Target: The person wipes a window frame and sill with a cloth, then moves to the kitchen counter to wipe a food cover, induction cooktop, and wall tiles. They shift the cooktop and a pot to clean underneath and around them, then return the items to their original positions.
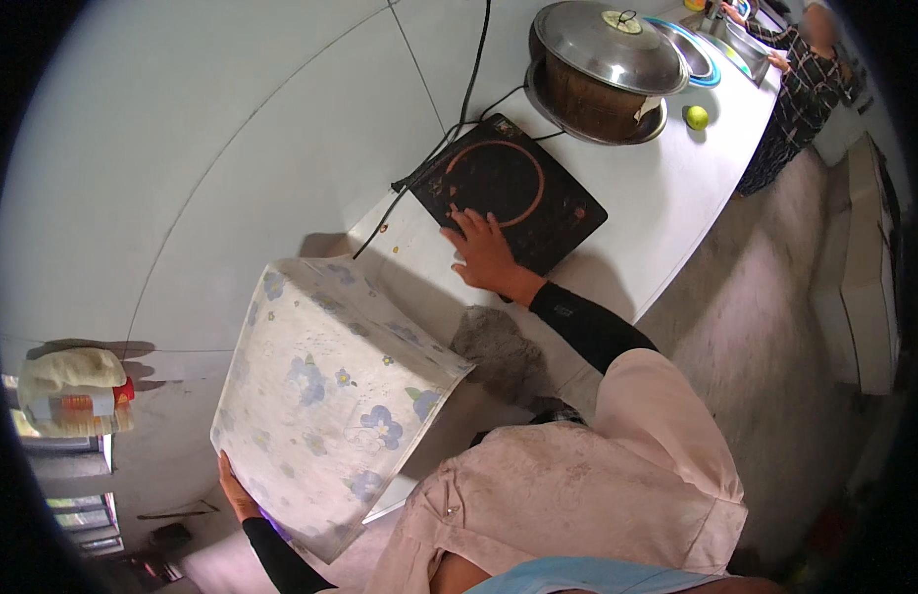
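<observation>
My right hand [481, 252] is spread over the near left edge of a black induction cooktop [503, 185] on the white counter. Nothing is held in it, and I cannot tell whether the fingertips touch the surface. To the left, a boxy thing stands under a pale cover with blue flowers [333, 379]; the cover hides what it is. My left hand [236, 490] lies against the far left side of this cover, its fingers partly hidden. Black cables [437, 148] run along the cooktop's wall side, one crossing its corner and ending by the cover.
Beyond the cooktop, a wooden steamer barrel [589, 96] with a metal lid [615, 41] sits in a metal pan. A green round fruit [697, 117] and a blue-rimmed basin [708, 70] are nearby. Another person [793, 96] handles a metal basin at the sink. A dark grey patch [500, 353] lies below.
</observation>
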A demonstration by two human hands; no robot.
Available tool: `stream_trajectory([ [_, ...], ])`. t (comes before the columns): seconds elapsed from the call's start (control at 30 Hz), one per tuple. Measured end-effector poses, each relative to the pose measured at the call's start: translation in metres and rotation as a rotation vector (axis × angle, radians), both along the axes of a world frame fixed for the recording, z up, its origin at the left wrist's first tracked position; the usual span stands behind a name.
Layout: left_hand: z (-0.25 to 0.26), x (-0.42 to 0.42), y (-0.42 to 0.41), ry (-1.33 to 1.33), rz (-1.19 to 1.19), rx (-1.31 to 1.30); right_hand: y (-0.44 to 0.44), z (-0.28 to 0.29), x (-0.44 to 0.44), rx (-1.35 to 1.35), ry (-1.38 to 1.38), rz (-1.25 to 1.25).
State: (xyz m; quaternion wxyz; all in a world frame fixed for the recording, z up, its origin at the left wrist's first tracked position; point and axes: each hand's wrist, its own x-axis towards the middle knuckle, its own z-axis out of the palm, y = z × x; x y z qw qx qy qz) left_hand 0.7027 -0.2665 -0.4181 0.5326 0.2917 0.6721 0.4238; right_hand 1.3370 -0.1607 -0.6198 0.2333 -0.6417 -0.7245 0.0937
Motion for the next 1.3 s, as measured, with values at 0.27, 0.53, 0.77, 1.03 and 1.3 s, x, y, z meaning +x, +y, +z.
stream_trajectory([
  [0.27, 0.016, -0.023, -0.019, 0.687, 0.153, 0.215, -0.017, 0.011, 0.01, 0.076, 0.105, 0.137],
  [0.53, 0.063, 0.126, -0.104, 0.798, 0.109, 0.587, -0.147, -0.011, 0.135, 0.201, 0.164, -0.208],
  [0.77, 0.053, 0.273, -0.185, 0.626, -0.115, 0.705, -0.27, -0.041, 0.183, 0.022, 0.447, -0.399],
  [1.03, -0.024, 0.392, -0.251, 0.156, -0.328, 0.568, -0.273, -0.057, 0.27, 0.016, 0.772, -0.318],
  [1.3, -0.068, 0.45, -0.269, 0.035, -0.327, 0.365, -0.2, -0.008, 0.272, -0.397, 1.058, -0.375],
])
